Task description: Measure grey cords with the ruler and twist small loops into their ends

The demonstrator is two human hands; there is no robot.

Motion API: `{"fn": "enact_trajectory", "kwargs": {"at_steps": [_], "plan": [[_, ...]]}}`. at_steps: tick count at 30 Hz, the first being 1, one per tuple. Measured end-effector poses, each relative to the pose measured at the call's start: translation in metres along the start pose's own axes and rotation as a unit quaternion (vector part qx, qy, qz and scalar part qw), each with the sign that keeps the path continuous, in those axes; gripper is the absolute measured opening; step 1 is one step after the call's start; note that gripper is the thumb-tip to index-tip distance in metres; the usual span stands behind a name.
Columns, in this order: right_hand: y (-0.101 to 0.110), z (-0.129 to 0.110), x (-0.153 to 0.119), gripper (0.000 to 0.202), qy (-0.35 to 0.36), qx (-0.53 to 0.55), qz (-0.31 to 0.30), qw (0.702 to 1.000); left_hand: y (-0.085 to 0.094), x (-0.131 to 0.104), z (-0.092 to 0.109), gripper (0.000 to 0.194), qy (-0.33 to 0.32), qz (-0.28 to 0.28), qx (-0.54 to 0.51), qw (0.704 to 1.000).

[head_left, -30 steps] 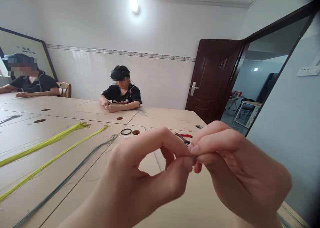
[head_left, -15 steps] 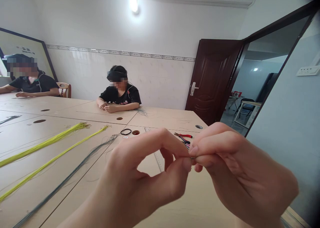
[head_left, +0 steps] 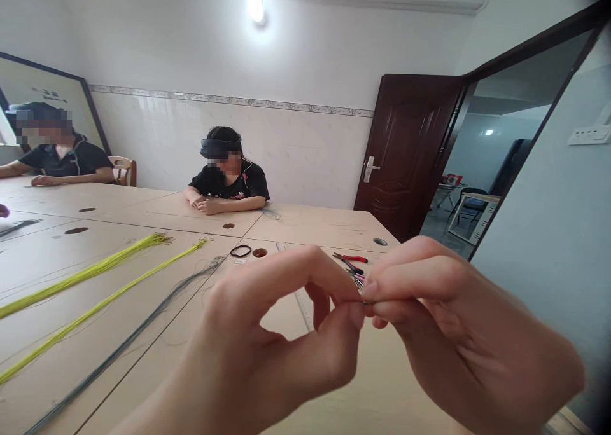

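Observation:
Thumb and forefinger of my left hand [head_left: 286, 333] are pinched together, the other fingers curled behind. Tip to tip with it, my right hand [head_left: 458, 327] pinches at the same spot. A tiny dark sliver shows between the fingertips, too small to name. Both hands are raised above the table [head_left: 382, 397]. Just behind the fingertips lie red-handled pliers [head_left: 353, 258] and other tools, partly covered by my hands. A clear ruler [head_left: 301, 304] runs behind my left hand, which hides part of it.
Left on the table are two yellow strand bundles [head_left: 95, 273] and a grey-blue strand bundle [head_left: 143, 327]. A black band [head_left: 240, 251] lies beside a cable hole [head_left: 260, 253]. Two people [head_left: 229, 180] sit across the table. A brown door [head_left: 410, 155] stands open at the right.
My right hand's wrist has swung slightly right and down while its fingertips stay at the same spot. The left hand hardly moves. Part of another hand appears at the far left edge.

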State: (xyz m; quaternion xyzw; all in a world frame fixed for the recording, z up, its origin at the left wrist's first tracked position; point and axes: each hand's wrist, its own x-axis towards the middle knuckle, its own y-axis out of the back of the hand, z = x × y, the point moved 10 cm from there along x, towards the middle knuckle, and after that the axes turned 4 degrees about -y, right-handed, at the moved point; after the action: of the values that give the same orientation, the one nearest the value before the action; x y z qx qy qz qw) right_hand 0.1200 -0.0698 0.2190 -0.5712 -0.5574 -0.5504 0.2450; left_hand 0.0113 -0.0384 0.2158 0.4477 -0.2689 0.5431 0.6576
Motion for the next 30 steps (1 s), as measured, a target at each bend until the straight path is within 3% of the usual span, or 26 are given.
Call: {"fn": "enact_trajectory", "kwargs": {"at_steps": [9,15,23,27,30], "plan": [[0.0,0.014,0.002,0.014,-0.036,0.1,-0.02,0.994,-0.005,-0.001,0.0,0.017,0.01,-0.009,-0.024,1.0],[-0.004,0.02,0.002,0.017,-0.03,0.095,-0.015,0.995,-0.013,-0.005,-0.018,0.018,0.1,-0.061,-0.104,0.988],[0.0,0.015,0.001,0.012,-0.027,0.078,-0.019,0.996,-0.016,-0.001,-0.027,0.016,0.116,-0.084,-0.14,0.98],[0.01,0.037,0.004,0.007,-0.108,0.123,-0.012,0.986,-0.028,-0.006,-0.031,0.015,0.142,-0.136,-0.105,0.975],[0.033,0.076,0.008,0.014,-0.204,0.135,0.038,0.969,-0.038,-0.01,-0.024,0.014,0.113,-0.178,-0.03,0.977]]}}
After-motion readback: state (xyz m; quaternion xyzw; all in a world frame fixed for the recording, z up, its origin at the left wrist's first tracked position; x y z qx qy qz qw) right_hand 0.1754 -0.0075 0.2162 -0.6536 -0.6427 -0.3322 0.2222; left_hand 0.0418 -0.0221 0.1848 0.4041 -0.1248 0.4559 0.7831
